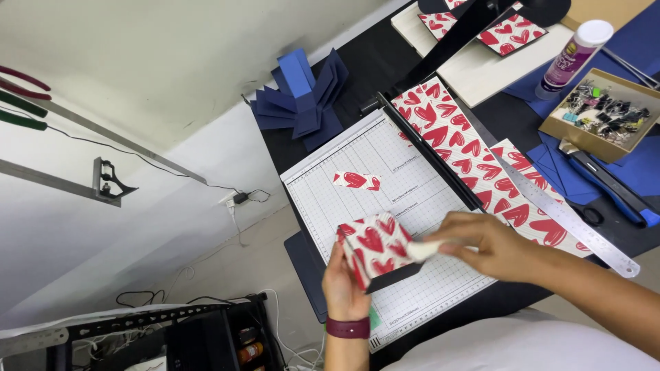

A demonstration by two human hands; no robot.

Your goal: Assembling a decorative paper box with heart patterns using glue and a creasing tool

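Note:
My left hand (pixel 342 283) holds a small box covered in white paper with red hearts (pixel 375 247), tilted above the white gridded paper cutter (pixel 385 206). My right hand (pixel 489 242) pinches a small white cloth or wipe (pixel 424 250) and presses it against the box's right side. A small scrap of heart paper (pixel 357 181) lies on the cutter's grid. Strips of the same heart paper (pixel 457 141) lie beside the cutter's black blade arm (pixel 430 152).
A metal ruler (pixel 564 216) lies to the right of the strips. A glue bottle (pixel 574 58), a cardboard tray of binder clips (pixel 605 117), blue folded paper pieces (pixel 302 99) and a blue-handled tool (pixel 612 189) sit on the dark table. More heart paper rests on a white board (pixel 481 69).

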